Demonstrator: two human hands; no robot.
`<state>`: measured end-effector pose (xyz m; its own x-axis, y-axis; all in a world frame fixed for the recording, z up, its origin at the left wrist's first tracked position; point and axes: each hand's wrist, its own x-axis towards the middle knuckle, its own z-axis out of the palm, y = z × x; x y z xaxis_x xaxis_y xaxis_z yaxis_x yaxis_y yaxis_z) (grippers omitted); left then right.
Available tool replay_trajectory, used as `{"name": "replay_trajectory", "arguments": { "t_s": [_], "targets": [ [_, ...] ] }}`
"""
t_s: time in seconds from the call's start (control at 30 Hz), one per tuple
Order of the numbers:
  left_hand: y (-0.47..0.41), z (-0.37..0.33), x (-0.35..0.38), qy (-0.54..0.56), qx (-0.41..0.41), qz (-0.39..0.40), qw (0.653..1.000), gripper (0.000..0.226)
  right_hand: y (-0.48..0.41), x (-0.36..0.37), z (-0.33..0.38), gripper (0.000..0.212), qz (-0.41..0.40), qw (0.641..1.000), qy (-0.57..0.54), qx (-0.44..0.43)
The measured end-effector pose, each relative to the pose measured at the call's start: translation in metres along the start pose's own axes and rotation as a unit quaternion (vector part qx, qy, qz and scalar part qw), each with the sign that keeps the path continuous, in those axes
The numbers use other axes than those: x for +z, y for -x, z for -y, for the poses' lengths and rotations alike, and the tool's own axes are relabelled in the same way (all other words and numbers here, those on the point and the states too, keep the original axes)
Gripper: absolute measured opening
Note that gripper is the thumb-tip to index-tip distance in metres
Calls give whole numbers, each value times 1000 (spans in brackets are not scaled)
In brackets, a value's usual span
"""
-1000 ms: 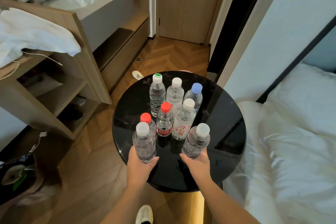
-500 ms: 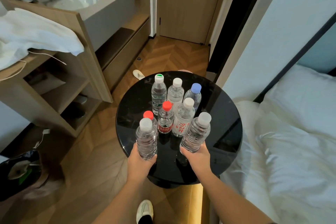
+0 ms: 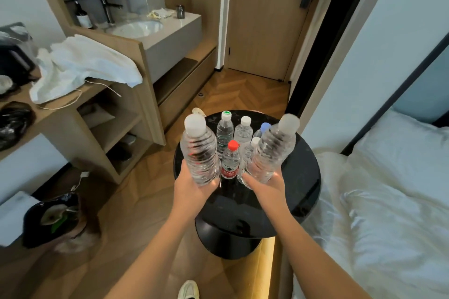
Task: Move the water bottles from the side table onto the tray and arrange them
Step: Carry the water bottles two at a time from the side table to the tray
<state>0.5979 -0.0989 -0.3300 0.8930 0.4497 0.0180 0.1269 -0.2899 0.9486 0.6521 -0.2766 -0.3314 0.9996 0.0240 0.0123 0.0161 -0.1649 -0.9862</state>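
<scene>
My left hand (image 3: 192, 189) grips a clear white-capped water bottle (image 3: 200, 150) by its base, lifted above the round black side table (image 3: 301, 177). My right hand (image 3: 266, 189) grips a second clear white-capped bottle (image 3: 273, 148), raised and tilted to the right, slightly blurred. Several bottles stand on the table behind them: a red-capped one (image 3: 230, 160), a green-capped one (image 3: 224, 128), a white-capped one (image 3: 243, 130), and a blue-capped one (image 3: 264, 127) partly hidden by the right bottle. No tray is in view.
A wooden shelf unit (image 3: 80, 114) with a white towel (image 3: 80, 65) stands at the left, a sink counter (image 3: 155, 29) beyond it. A bed with white bedding (image 3: 384, 189) lies at the right. A dark bag (image 3: 53, 218) sits on the floor at lower left.
Both hands have lifted their bottles off the table and up toward the camera. The camera view has tilted upward, showing more of the room.
</scene>
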Motion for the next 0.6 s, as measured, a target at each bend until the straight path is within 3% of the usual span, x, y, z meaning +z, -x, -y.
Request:
{"name": "replay_trajectory", "arguments": {
  "t_s": [0.27,0.5,0.6],
  "targets": [
    [7,-39,-60,-31,27,-73,997,55,9,23,70,49,15,998,-7,-62],
    [13,-50,-128,36,54,-133,989,73,14,66,102,38,26,997,-26,-67],
    [12,-54,-168,39,65,-161,984,69,21,99,122,45,53,993,-48,-89]
  ]
}}
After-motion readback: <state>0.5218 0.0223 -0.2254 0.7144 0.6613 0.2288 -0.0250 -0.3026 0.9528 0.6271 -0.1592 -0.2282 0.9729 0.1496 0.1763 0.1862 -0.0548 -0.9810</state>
